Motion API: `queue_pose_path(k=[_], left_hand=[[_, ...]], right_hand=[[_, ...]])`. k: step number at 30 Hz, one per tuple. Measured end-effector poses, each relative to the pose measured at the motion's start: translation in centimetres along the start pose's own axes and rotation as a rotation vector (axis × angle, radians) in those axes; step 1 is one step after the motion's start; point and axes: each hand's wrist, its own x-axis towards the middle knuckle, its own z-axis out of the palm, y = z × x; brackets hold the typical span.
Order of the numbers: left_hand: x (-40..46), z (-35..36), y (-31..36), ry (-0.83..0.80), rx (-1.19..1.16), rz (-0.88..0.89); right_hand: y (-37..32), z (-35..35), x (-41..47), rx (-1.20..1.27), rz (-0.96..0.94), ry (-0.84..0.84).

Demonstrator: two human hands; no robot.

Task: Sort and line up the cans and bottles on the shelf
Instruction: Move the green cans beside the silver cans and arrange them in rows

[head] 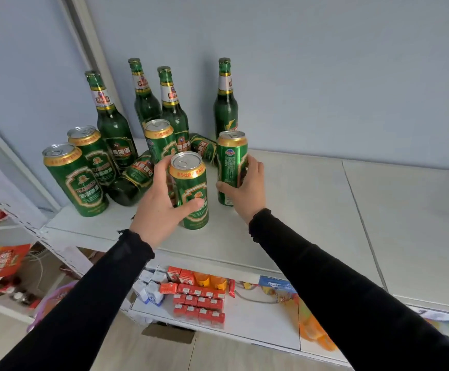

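On the white shelf (pixel 311 199), the left hand (pixel 161 207) grips one green can (pixel 189 191); the right hand (pixel 247 188) grips another can (pixel 230 167).

Both our black-sleeved arms reach forward. Our left hand (pixel 161 202) curls its fingers in a grip; our right hand (pixel 247 187) does likewise.

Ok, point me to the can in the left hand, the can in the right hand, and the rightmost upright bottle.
Left-hand can (pixel 191 188), head view, on its front label.
Right-hand can (pixel 228 162), head view, on its side wall.
Rightmost bottle (pixel 225 111), head view, on its green body.
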Motion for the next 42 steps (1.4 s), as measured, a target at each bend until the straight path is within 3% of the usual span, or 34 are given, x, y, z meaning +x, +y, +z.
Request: queue_pose_path(k=[5,13,22,30,42], left_hand=[[-0.1,-0.4,0.0,-0.018,0.013,0.059],[0.1,-0.7,-0.1,-0.054,0.054,0.156],[0.4,1.5,1.1,-0.016,0.038,0.179],[0.8,12.4,7.5,-0.101,0.026,0.233],[-1.6,38.4,23.0,-0.260,-0.086,0.307]], right_hand=[[0.3,0.4,-1.8,0.006,-0.077,0.021],[0.7,-2.4,-1.7,0.104,0.095,-0.328],[1.1,-4.8,-3.3,0.028,0.119,-0.121],[4.3,-18.2,-6.1,-0.058,0.144,0.099],[12.6,-46.9,-11.5,-0.226,0.264,0.321]])
